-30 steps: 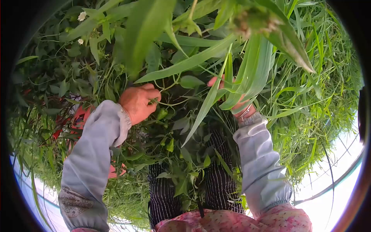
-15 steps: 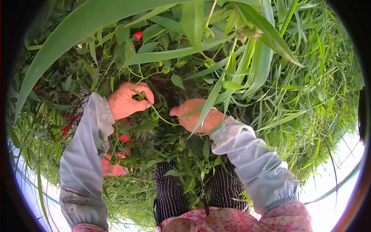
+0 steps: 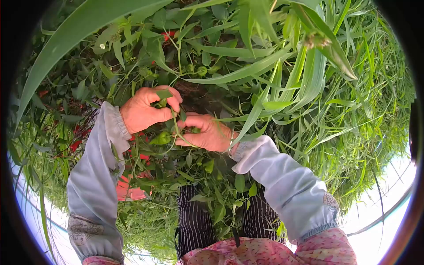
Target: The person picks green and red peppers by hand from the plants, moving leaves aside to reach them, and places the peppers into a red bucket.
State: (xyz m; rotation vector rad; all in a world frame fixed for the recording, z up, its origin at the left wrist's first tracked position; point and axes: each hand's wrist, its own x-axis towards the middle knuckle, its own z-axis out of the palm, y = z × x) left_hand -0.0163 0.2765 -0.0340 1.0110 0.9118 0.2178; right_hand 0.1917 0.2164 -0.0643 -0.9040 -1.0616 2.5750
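Note:
My left hand (image 3: 151, 110) is closed, thumb against fingers, around a green pepper plant stem with a leaf and a small green thing partly hidden in the grip. Close beside it, my right hand (image 3: 204, 131) pinches the same thin stem (image 3: 176, 126) from the other side. A pale green pepper (image 3: 161, 138) hangs just below the two hands, and another green pepper (image 3: 209, 166) shows lower among the leaves. Part of what lies between my right fingers is hidden.
Red peppers (image 3: 168, 35) show among the leaves at the top and left. A red container (image 3: 128, 192) sits partly covered at lower left. Long grass blades (image 3: 309, 79) arch over the right side and top. My striped trouser legs (image 3: 194, 216) are below.
My right hand has moved left and closed on the stem near my left hand. The left hand stays nearly in place, and the plant has shifted, showing the pale green pepper.

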